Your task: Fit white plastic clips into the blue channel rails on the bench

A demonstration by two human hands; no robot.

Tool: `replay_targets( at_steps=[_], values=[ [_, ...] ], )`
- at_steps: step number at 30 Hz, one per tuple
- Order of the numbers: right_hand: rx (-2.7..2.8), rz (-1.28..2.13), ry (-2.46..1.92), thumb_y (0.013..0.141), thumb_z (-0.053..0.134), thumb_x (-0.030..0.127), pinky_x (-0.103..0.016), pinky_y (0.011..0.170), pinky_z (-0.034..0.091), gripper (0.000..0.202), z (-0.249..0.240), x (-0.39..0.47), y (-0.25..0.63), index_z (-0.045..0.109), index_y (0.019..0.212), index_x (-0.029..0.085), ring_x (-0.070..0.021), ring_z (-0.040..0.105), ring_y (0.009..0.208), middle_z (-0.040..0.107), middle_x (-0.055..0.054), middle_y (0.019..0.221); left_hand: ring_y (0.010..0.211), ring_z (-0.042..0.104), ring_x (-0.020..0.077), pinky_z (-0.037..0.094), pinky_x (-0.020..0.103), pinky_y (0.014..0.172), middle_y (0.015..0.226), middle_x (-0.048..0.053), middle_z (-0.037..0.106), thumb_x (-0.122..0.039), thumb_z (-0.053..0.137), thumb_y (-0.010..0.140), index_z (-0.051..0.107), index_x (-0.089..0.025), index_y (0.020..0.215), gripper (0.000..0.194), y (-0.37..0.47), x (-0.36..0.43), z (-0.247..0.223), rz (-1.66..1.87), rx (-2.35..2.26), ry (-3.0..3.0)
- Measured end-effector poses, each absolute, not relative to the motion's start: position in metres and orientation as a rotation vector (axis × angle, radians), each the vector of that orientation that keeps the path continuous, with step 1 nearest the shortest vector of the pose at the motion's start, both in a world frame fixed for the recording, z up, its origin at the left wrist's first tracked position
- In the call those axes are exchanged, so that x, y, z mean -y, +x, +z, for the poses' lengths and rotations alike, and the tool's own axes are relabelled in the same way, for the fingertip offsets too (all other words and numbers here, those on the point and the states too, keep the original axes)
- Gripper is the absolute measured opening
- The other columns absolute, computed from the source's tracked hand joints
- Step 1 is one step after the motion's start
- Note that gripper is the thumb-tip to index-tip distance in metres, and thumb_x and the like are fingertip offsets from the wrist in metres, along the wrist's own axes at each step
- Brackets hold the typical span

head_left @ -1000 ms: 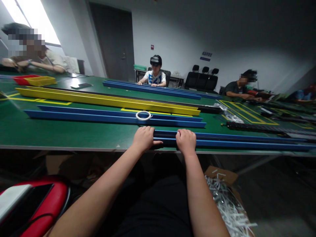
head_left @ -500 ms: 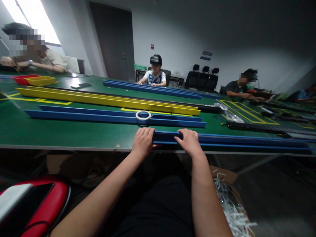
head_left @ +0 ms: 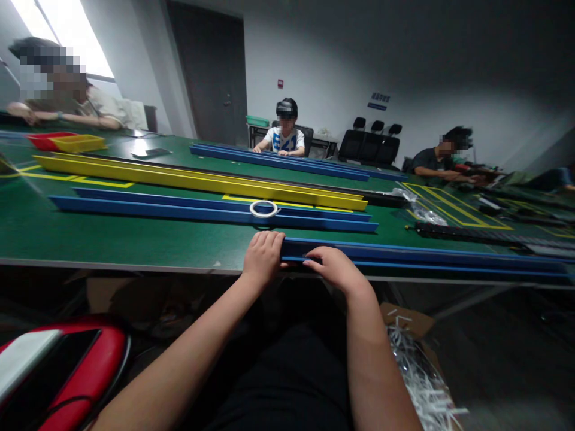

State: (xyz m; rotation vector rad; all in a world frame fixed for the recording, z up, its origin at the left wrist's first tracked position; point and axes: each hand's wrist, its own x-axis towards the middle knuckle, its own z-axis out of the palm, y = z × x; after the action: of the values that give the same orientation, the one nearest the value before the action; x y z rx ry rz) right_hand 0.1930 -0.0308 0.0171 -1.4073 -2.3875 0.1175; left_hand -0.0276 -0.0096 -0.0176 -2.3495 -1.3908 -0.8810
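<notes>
A long blue U-shaped channel lies along the table's front edge, its open side up, running off to the right. My left hand is wrapped round its left end, fingers over the far side. Further right, my right hand is closed at the near wall of the channel, with thumb and fingertips close together there. Whether anything small is between those fingertips is hidden. Just beyond my hands lies another blue channel, with a white ring-shaped coil resting on it.
Behind are a long yellow channel and more blue channels. Red and yellow trays stand at left, clear plastic wrap at right. A red stool and a box of white strips are below. Several people sit around.
My right hand has moved from spanning the channel to its near wall, shifting slightly left, its fingers drawn together. My left hand keeps its hold. The view has shifted slightly.
</notes>
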Motion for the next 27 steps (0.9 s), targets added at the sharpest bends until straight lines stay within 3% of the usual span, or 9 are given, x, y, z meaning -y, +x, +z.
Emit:
replay_targets(
  at_steps=[13, 19, 27],
  values=[
    [2.356, 0.235, -1.459, 0.093, 0.054, 0.041, -0.027, 0.078, 0.047, 0.025, 0.016, 0.03, 0.192, 0.075, 0.101, 0.031, -0.0185, 0.068, 0.088, 0.075, 0.0, 0.097, 0.108, 0.053, 0.0335, 0.037, 0.047, 0.101, 0.117, 0.016, 0.062, -0.036, 0.063, 0.079, 0.055, -0.018, 0.125, 0.05, -0.028, 0.009, -0.018, -0.882, 1.388, -2.341],
    [2.226, 0.124, -1.493, 0.095, 0.049, 0.038, -0.025, 0.077, 0.046, 0.027, 0.023, 0.032, 0.195, 0.074, 0.1, 0.029, -0.0172, 0.067, 0.089, 0.075, -0.001, 0.098, 0.107, 0.054, 0.0334, 0.037, 0.046, 0.101, 0.116, 0.015, 0.062, -0.036, 0.062, 0.08, 0.055, -0.018, 0.124, 0.048, -0.028, 0.01, -0.018, -0.879, 1.383, -2.341],
    [2.305, 0.265, -1.685, 0.095, 0.047, 0.05, -0.025, 0.07, 0.042, 0.038, 0.027, 0.035, 0.201, 0.075, 0.093, 0.025, -0.0172, 0.066, 0.081, 0.075, -0.003, 0.088, 0.107, 0.053, 0.0328, 0.037, 0.045, 0.101, 0.117, 0.017, 0.062, -0.038, 0.061, 0.08, 0.056, -0.014, 0.124, 0.05, -0.027, 0.009, -0.02, -0.886, 1.378, -2.319]
  ],
)
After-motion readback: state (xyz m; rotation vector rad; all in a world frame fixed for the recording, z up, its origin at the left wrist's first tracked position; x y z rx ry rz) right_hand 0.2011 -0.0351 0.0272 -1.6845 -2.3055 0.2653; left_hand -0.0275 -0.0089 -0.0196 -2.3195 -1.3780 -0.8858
